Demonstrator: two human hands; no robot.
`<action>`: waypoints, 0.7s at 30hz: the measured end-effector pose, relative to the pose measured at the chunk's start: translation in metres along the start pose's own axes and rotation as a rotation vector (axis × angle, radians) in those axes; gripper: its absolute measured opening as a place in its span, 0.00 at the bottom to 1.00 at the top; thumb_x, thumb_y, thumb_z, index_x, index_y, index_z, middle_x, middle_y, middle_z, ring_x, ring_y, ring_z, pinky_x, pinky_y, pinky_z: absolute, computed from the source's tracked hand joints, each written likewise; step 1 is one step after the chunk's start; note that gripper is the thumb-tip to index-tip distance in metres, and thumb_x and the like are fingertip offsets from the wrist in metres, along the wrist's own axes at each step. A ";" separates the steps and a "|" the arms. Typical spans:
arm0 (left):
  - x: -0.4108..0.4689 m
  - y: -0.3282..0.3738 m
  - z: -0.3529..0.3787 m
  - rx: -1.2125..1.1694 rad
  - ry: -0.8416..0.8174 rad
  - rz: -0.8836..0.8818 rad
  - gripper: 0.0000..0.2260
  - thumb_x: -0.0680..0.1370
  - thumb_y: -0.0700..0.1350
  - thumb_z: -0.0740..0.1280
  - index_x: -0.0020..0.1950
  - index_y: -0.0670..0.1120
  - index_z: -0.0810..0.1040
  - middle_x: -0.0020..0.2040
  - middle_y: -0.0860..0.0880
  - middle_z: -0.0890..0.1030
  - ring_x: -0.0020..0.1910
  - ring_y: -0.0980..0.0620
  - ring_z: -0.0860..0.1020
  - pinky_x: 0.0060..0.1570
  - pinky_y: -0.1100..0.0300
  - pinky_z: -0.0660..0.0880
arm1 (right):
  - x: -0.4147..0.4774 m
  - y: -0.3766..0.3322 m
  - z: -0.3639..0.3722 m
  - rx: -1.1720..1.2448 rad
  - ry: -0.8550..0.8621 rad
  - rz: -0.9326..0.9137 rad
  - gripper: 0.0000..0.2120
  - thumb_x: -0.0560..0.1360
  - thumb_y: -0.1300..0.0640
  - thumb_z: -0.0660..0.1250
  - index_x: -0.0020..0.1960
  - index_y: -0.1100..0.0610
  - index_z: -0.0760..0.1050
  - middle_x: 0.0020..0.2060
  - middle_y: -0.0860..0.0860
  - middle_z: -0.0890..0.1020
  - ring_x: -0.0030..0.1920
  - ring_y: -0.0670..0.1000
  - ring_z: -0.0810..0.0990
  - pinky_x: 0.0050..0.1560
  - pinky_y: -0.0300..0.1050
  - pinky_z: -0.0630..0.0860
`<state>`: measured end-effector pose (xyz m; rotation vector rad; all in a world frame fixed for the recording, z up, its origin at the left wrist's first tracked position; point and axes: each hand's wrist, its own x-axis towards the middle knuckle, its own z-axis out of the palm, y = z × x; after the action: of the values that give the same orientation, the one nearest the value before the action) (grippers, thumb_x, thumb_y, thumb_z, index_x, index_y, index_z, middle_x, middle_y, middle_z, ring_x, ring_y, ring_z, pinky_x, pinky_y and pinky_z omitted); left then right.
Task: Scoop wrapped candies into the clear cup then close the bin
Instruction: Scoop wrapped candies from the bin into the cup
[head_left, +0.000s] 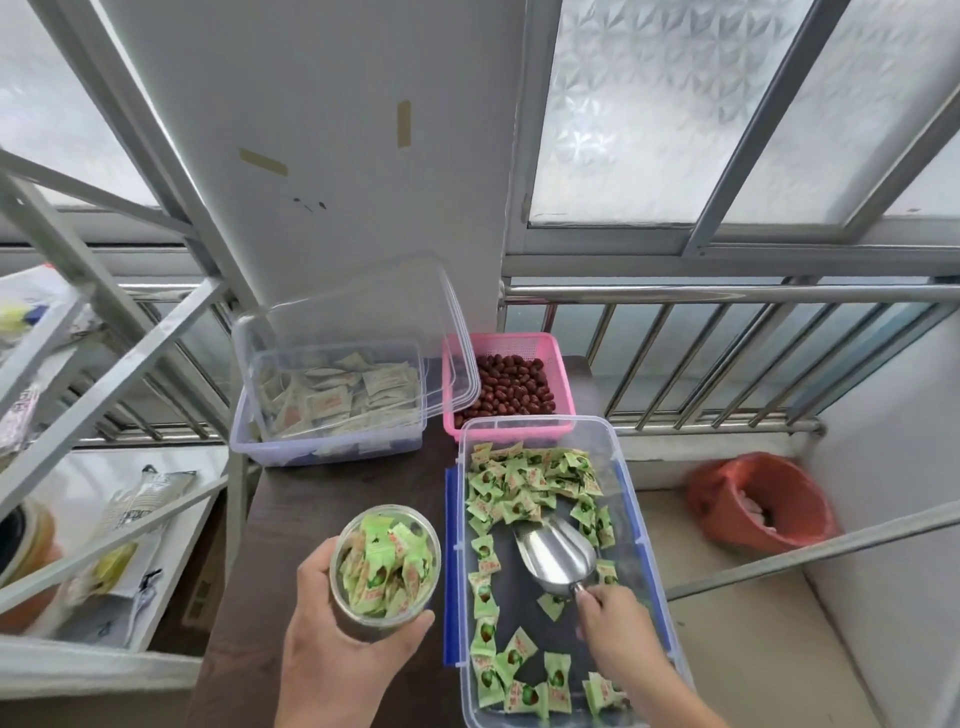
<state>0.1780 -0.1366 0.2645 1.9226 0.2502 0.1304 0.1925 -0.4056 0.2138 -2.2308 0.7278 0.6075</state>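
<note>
Sitting on the dark table, near the left side, a clear cup is gripped around its wall by the left hand, and it's pretty much packed to the brim with green wrapped candies. Just to the right, the open candy bin with blue clips is seen running from near to far, with more green candies scattered along its edges and heaped at the far end, so a bare patch is left in the middle. A metal scoop is lying in that bare patch, bowl empty and pointed to the far left, while its handle is pinched by the right hand at the near end. Farther back on the left, another clear bin of pale wrapped sweets is parked with its lid propped open, and a pink basket of red dates is tucked right beside it.
</note>
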 end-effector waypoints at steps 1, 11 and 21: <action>-0.002 0.001 -0.001 0.003 0.001 -0.004 0.45 0.51 0.40 0.88 0.57 0.67 0.68 0.53 0.79 0.74 0.50 0.80 0.74 0.46 0.87 0.67 | -0.002 0.007 -0.003 -0.012 0.008 0.011 0.20 0.80 0.54 0.59 0.30 0.55 0.72 0.29 0.53 0.82 0.33 0.51 0.78 0.36 0.44 0.70; -0.016 0.005 0.001 0.065 0.072 -0.047 0.48 0.49 0.43 0.88 0.57 0.73 0.66 0.55 0.77 0.74 0.51 0.80 0.73 0.49 0.74 0.72 | 0.042 -0.009 0.038 0.087 0.014 -0.040 0.19 0.82 0.54 0.56 0.34 0.57 0.72 0.32 0.54 0.80 0.31 0.52 0.75 0.32 0.45 0.66; -0.020 0.009 -0.004 0.123 0.080 -0.036 0.48 0.48 0.42 0.88 0.57 0.71 0.68 0.56 0.75 0.76 0.52 0.78 0.74 0.49 0.83 0.69 | 0.088 -0.008 0.068 0.414 -0.005 -0.106 0.18 0.82 0.55 0.55 0.39 0.63 0.73 0.29 0.54 0.75 0.29 0.52 0.71 0.31 0.48 0.66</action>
<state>0.1585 -0.1407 0.2754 2.0358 0.3527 0.1720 0.2477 -0.3793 0.1211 -1.8699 0.6597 0.3698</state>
